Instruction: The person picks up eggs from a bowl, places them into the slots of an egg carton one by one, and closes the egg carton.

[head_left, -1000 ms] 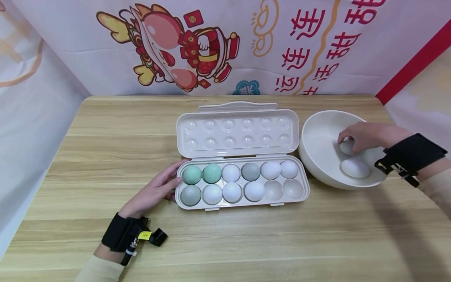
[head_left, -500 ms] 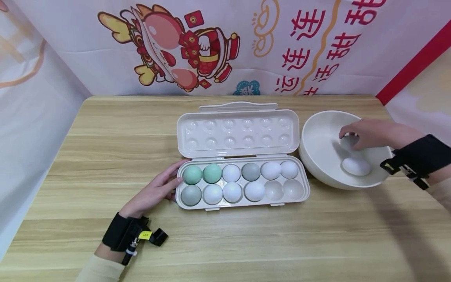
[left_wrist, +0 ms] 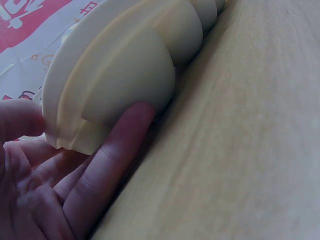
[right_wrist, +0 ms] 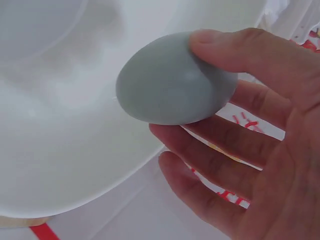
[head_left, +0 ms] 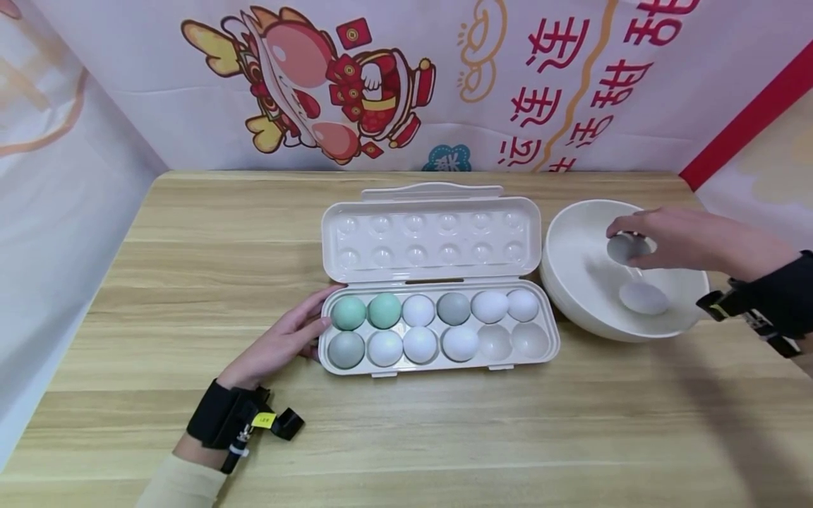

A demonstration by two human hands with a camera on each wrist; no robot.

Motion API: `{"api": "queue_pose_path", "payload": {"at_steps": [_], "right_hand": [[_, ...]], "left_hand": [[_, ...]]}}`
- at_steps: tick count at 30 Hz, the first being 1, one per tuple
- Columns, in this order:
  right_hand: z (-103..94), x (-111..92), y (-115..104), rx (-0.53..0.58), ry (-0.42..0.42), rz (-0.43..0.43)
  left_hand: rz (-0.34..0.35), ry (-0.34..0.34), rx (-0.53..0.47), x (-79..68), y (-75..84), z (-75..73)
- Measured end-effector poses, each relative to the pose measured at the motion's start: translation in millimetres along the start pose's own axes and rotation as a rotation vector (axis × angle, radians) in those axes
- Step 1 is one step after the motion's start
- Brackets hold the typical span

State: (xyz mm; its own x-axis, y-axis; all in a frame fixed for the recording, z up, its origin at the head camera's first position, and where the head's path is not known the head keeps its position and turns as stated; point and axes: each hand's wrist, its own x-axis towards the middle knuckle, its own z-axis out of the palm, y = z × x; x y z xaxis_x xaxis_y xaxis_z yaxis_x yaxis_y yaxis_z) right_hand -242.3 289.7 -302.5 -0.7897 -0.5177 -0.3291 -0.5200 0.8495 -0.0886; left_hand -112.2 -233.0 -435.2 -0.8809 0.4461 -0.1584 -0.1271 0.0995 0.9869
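In the head view my right hand [head_left: 689, 240] pinches a grey-green egg [head_left: 625, 249] over the white bowl [head_left: 574, 310]. The right wrist view shows this egg [right_wrist: 172, 82] between thumb and fingertips, lifted off the bowl's inner wall. A white egg [head_left: 643, 298] lies in the bowl. To the left stands an opened egg carton [head_left: 438, 368] holding green, grey and white eggs. Two front-row cups at its right end are empty. My left hand [head_left: 279, 347] holds the carton's left end, thumb on the rim; in the left wrist view one fingertip touches the underside of a cup [left_wrist: 132, 80].
The carton's lid [head_left: 432, 240] lies back behind its tray. The bowl stands close beside the carton's right end. Wood-grain tabletop [head_left: 406, 437] runs in front of both, and a printed cloth [head_left: 406, 152] hangs at the back edge.
My right hand has lifted the grey-green egg up from the bowl's bottom, leaving the white egg there. My left hand stays at the carton's end.
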Motion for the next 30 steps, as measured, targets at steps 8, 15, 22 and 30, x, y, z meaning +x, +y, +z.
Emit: {"api": "queue_pose_path", "payload": {"at_steps": [8, 15, 22, 30], "right_hand": [[-1.1, -8.3, -22.5, -0.063, 0.117, -0.069], [-3.8, -14.7, -41.0, -0.107, 0.171, -0.102], [-6.6, -18.4, -57.4, -0.149, 0.212, -0.143], [-6.6, -19.7, -76.4, -0.214, 0.328, -0.279]], "left_hand": [[0.010, -0.001, 0.003, 0.7, -1.1, 0.2], [0.012, -0.005, 0.013, 0.4, -1.4, -0.9], [0.007, -0.002, 0.016, 0.9, -1.5, -0.4], [0.014, -0.008, 0.011, 0.3, -0.2, -0.1]]}}
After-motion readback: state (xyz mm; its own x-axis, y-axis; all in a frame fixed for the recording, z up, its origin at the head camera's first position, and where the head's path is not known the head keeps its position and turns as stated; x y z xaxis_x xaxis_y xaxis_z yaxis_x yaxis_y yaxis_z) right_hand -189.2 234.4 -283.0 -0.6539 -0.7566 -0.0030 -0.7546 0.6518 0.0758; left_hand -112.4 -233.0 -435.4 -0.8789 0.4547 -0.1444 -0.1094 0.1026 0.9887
